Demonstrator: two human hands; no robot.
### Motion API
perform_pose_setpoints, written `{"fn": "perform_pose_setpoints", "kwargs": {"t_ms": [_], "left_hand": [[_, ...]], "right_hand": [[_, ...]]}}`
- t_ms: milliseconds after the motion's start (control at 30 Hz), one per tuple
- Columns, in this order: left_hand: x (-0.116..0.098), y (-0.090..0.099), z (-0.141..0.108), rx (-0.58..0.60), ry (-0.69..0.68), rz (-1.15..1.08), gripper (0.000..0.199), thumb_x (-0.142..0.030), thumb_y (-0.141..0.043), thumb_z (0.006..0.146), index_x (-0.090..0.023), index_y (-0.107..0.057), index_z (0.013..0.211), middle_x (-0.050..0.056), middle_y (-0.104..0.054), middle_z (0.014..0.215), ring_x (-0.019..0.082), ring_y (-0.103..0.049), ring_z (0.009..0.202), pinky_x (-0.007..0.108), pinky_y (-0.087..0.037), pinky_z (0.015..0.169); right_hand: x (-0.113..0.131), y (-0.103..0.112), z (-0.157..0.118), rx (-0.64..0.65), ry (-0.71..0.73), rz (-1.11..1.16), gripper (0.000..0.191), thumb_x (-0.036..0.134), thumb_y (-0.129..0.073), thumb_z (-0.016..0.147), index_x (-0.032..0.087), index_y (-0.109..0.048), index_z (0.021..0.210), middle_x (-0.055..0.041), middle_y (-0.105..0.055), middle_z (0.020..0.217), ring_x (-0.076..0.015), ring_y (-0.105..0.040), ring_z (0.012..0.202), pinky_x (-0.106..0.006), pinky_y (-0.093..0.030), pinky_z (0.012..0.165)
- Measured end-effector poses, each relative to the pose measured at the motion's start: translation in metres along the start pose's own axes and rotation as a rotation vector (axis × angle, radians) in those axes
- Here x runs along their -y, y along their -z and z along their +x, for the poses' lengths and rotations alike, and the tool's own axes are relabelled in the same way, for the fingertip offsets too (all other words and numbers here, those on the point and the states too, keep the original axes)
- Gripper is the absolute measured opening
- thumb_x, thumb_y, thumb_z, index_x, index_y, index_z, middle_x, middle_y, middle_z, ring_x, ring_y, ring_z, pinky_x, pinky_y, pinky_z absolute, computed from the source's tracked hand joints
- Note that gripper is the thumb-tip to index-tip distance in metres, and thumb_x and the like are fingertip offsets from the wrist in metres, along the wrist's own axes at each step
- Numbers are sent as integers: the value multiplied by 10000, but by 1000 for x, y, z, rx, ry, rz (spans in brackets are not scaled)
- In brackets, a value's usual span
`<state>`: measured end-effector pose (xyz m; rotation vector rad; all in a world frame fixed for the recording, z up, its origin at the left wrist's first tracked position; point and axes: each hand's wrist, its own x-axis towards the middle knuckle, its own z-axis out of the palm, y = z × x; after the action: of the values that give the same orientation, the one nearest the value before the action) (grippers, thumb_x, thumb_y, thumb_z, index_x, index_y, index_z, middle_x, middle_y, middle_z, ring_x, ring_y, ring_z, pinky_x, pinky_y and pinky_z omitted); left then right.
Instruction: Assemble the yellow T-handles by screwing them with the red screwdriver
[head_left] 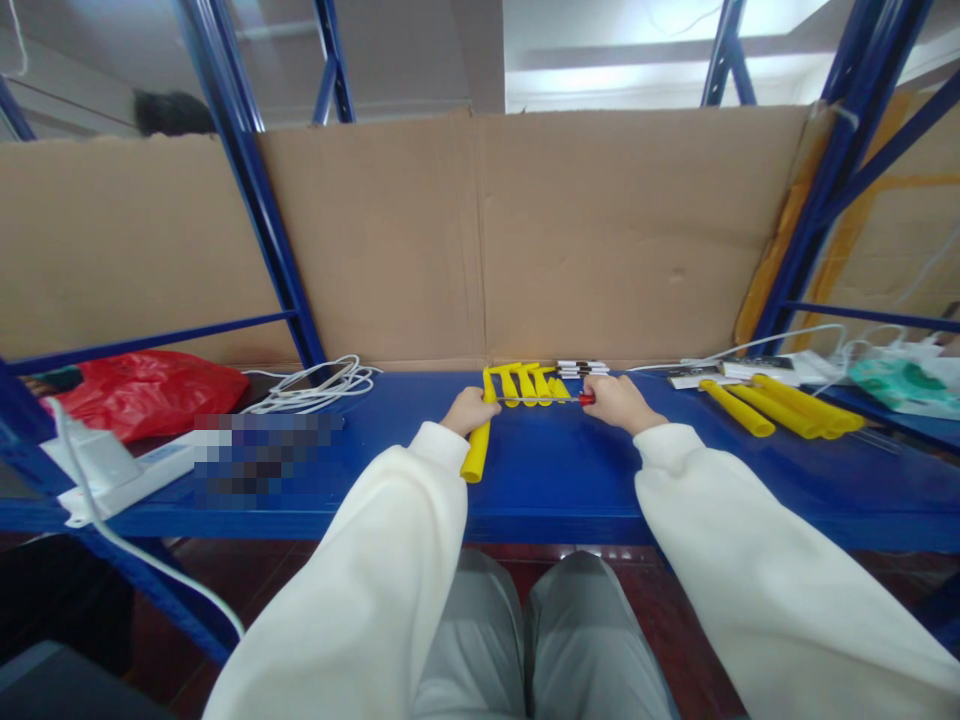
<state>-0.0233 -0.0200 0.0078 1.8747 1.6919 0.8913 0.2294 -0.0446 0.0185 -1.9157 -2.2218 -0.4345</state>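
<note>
My left hand (469, 411) is closed around a yellow tube (478, 452) whose lower end points toward me over the blue shelf. In my right hand (616, 402) is a screwdriver (587, 399) with a red handle. Its thin metal shaft runs left, level, and its tip meets the tube beside my left fingers. Whether the tip is in the tube or only against it I cannot tell. Behind the shaft lie several small yellow pieces (527, 384) in a row. Several white-and-black sticks (581, 369) lie just beyond my right hand.
More yellow tubes (780, 405) lie on the right of the blue shelf (555, 480). A coiled white cable (330, 385), a red plastic bag (154, 390) and a white power strip (142, 483) are on the left. A cardboard panel (600, 230) stands along the back between blue posts.
</note>
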Motion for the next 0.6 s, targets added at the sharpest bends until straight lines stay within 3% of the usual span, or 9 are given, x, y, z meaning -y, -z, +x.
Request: {"fn": "perform_pose_setpoints", "kwargs": {"t_ms": [100,267,467,600], "left_hand": [[0,0,-1,-1,-9,-3,74,-118,-654,717,-98,-722,739,53,-700,678,187,-675,685,219,-454,578],[1,1,0,-35,-24,18,65,-118,-658,712,-106,-721,724,49,-690,659,191,-678,694,215,-440,566],[0,1,0,-51,-48,45,93,-153,-656,719,-109,-736,741,58,-710,688,199,-685,705,225,-463,603],[0,1,0,-65,-40,82,116,-167,-653,727,-102,-740,766,72,-720,715,202,-683,711,227,-454,597]], "right_hand": [[1,0,0,9,-9,25,180,217,-554,809,193,-643,963,-95,-742,951,-257,-659,920,-333,-346,765],[1,-1,-1,-21,26,51,137,247,-550,806,189,-642,891,-123,-733,1051,-291,-639,1046,-366,-349,820],[-1,-4,1,9,-20,52,209,227,-560,805,199,-630,1000,-104,-749,969,-254,-675,886,-326,-368,746],[1,-2,0,4,7,55,201,255,-541,828,199,-655,982,-101,-751,1026,-268,-668,991,-359,-377,830]]}}
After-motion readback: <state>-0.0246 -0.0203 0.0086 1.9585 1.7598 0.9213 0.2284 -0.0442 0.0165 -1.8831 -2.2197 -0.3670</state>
